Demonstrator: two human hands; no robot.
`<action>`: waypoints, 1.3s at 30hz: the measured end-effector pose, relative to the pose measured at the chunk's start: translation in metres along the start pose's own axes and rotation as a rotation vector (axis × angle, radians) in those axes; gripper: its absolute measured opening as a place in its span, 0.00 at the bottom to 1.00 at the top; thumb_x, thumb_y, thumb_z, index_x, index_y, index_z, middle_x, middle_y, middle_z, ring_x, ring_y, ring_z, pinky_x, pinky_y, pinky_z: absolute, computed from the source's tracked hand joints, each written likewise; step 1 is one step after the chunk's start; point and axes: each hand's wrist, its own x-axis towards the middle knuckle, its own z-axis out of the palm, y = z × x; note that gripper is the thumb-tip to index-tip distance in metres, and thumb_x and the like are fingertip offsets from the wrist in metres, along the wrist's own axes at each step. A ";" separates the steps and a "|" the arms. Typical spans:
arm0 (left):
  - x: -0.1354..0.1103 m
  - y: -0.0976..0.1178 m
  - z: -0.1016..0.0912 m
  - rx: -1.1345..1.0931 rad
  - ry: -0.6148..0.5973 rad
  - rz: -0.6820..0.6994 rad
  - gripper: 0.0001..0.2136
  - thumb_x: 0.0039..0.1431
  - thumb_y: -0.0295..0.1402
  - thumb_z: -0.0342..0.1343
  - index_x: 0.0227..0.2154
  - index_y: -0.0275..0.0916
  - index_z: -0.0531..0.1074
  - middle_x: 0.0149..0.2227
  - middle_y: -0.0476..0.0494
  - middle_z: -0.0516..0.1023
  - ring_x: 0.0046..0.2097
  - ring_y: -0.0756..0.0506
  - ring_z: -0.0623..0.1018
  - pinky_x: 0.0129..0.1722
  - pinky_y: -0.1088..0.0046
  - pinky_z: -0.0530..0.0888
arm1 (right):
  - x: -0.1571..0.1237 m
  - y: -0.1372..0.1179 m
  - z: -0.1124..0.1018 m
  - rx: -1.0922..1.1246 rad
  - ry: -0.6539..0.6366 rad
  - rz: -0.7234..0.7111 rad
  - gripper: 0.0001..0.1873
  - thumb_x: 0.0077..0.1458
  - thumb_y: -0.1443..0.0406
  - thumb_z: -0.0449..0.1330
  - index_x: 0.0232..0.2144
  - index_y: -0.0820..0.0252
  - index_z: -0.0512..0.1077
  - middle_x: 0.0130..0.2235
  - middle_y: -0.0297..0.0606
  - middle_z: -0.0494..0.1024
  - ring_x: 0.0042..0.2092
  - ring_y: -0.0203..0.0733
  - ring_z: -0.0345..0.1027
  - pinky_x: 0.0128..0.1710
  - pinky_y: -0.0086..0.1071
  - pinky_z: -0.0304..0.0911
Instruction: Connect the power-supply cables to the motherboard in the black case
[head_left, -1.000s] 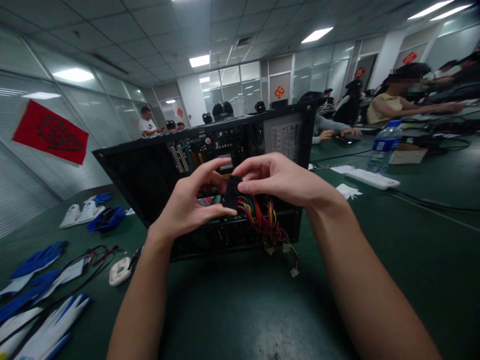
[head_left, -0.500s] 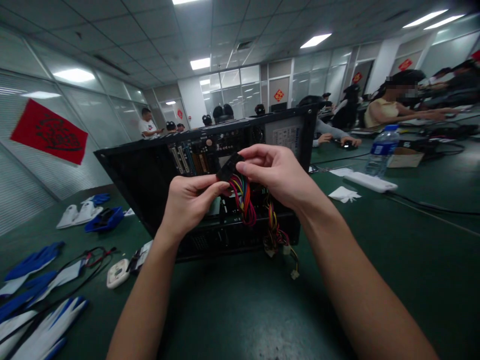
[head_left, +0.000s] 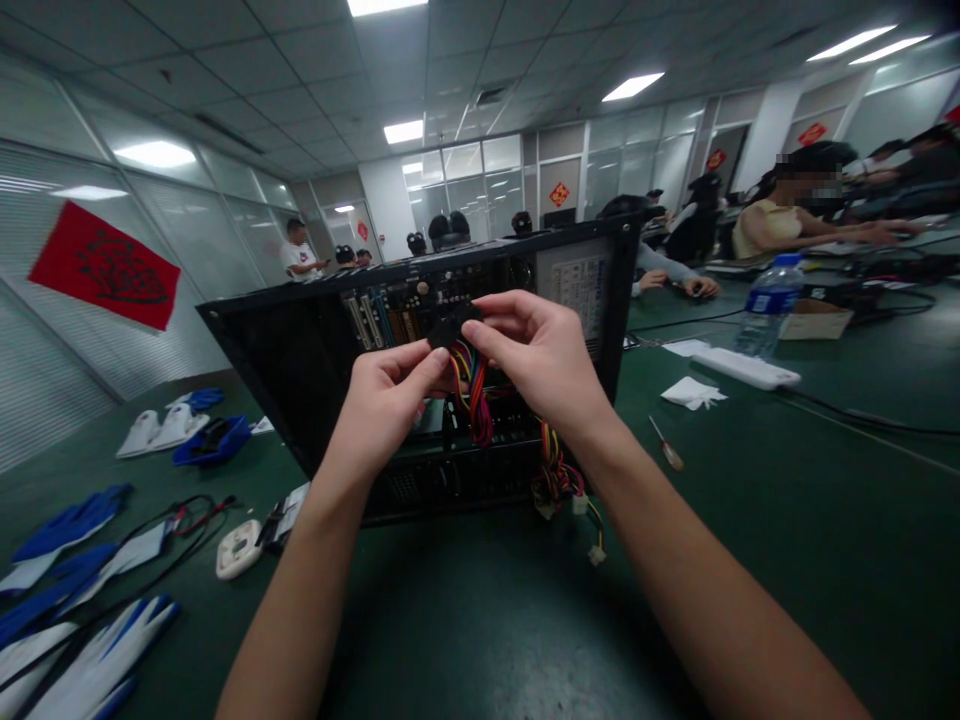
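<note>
OK, your open PC case (head_left: 259, 375) is standing on the green counter (head_left: 480, 625), filling the space just beyond your hands. A 2nd cable bundle (head_left: 553, 465) is hanging at its lower R side, w/ pale plugs dangling. Farther R, a screwdriver (head_left: 666, 443), a crumpled tissue (head_left: 691, 393) and a white power strip (head_left: 745, 366) are lying nr an upright water bottle (head_left: 765, 312). On the L, blue-and-white gloves (head_left: 112, 660) are lying well apart from the case.

Your left hand (head_left: 381, 400) and right hand (head_left: 544, 360) are both pinching the black connector (head_left: 447, 328) btwn thumb & fingers, L at its lower end, R at its upper. It's sitting in front of the case's opening, its long axis slanting up L to R; attached wires (head_left: 472, 388) are leaving its underside and curving down.

Connector's showing a matte, boxy shape; its wires are running thin, smooth & multicol. (red, yellow, orange).
</note>
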 end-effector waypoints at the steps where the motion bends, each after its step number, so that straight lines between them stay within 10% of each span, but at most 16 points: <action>1: 0.000 0.000 -0.001 -0.007 0.000 -0.002 0.17 0.62 0.47 0.59 0.36 0.35 0.80 0.32 0.42 0.83 0.36 0.43 0.82 0.39 0.65 0.81 | 0.000 0.001 0.001 0.003 0.008 -0.003 0.23 0.52 0.52 0.68 0.44 0.61 0.75 0.40 0.42 0.80 0.44 0.45 0.76 0.43 0.38 0.74; 14: -0.003 -0.003 0.011 0.244 0.006 0.039 0.14 0.63 0.37 0.55 0.46 0.34 0.77 0.36 0.43 0.82 0.35 0.46 0.79 0.33 0.74 0.74 | 0.004 0.016 -0.004 -0.047 -0.070 0.032 0.27 0.54 0.55 0.66 0.53 0.61 0.72 0.36 0.38 0.79 0.39 0.42 0.73 0.40 0.36 0.71; 25: 0.024 -0.067 0.002 0.751 -0.102 -0.204 0.20 0.66 0.38 0.47 0.24 0.37 0.77 0.25 0.41 0.79 0.29 0.45 0.76 0.29 0.71 0.63 | 0.005 0.070 0.010 -0.546 0.037 0.081 0.13 0.57 0.63 0.62 0.44 0.61 0.78 0.34 0.37 0.80 0.35 0.41 0.72 0.39 0.33 0.64; 39: 0.028 -0.112 0.030 0.951 -0.209 -0.373 0.17 0.64 0.39 0.50 0.34 0.37 0.83 0.36 0.33 0.84 0.37 0.41 0.80 0.35 0.70 0.68 | -0.001 0.126 0.006 -0.811 -0.062 0.317 0.11 0.59 0.64 0.63 0.43 0.63 0.76 0.37 0.42 0.81 0.39 0.44 0.74 0.39 0.33 0.64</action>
